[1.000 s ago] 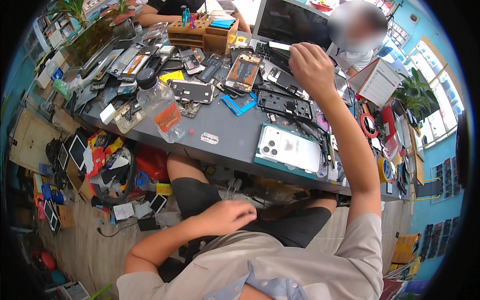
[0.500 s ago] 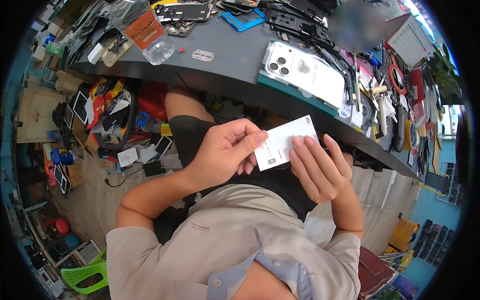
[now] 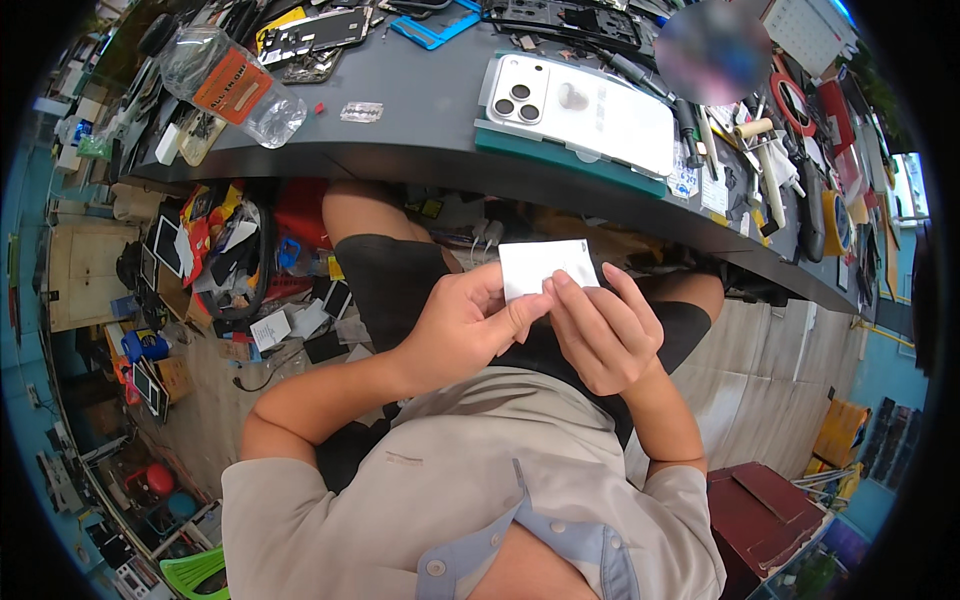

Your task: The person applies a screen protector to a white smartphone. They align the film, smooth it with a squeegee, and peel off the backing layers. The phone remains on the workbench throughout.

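Observation:
In front of my lap I hold up a small flat white card-like piece [image 3: 540, 265], which could be a thin packet. My left hand [image 3: 462, 322] pinches its lower left edge between thumb and curled fingers. The fingers of my right hand [image 3: 608, 335] lie across its lower right part, the fingertips close to my left thumb. Little marking shows on the face turned up, only a small dark spot at its upper right corner. Beyond it, at the edge of the grey desk [image 3: 400, 155], a white phone-shaped piece with three lenses [image 3: 590, 110] rests on a teal base [image 3: 560, 157].
On the desk stand a clear bottle with an orange label [image 3: 235, 90], a razor blade [image 3: 361, 112], a blue frame [image 3: 435, 28] and stripped phone parts. Tools crowd its right side. Below left lies a heap of bags and phones [image 3: 225, 240]; a dark red box [image 3: 760, 520] is at lower right.
The white piece has moved slightly left and turned straighter, and its printed marks no longer show. My right hand has shifted left, closer to my left hand. The head view has shifted a little.

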Available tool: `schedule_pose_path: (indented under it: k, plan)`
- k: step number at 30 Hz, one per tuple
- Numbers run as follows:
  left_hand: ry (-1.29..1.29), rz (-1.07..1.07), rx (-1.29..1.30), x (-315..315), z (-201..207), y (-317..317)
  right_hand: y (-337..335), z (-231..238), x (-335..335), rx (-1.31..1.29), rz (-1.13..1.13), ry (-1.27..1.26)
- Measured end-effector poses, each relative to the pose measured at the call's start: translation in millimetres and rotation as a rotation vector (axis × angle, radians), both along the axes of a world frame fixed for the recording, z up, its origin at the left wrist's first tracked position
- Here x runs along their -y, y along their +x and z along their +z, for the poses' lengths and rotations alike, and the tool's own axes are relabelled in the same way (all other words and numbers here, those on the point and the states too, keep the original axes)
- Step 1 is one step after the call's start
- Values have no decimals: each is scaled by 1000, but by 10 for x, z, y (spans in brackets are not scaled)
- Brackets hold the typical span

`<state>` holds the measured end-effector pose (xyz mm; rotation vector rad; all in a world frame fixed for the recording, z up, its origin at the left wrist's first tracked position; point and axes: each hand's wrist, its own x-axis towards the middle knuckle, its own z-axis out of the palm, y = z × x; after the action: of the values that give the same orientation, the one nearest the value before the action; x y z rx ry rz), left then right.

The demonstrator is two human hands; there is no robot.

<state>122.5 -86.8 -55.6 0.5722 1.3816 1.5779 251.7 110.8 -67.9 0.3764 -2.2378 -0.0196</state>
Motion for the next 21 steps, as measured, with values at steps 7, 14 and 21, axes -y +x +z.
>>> schedule_pose_path:
  k: [7, 14, 21]
  plan:
    - [-117, 34, 211, -84, -199, -106, 43, -54, 39, 75, 81, 69]
    - [-173, -189, 67, -55, -224, -288, 87, -147, -82, 22, 222, 226]
    - [-134, -65, 79, -86, -396, -265, 130, -83, -107, 50, 175, 182]
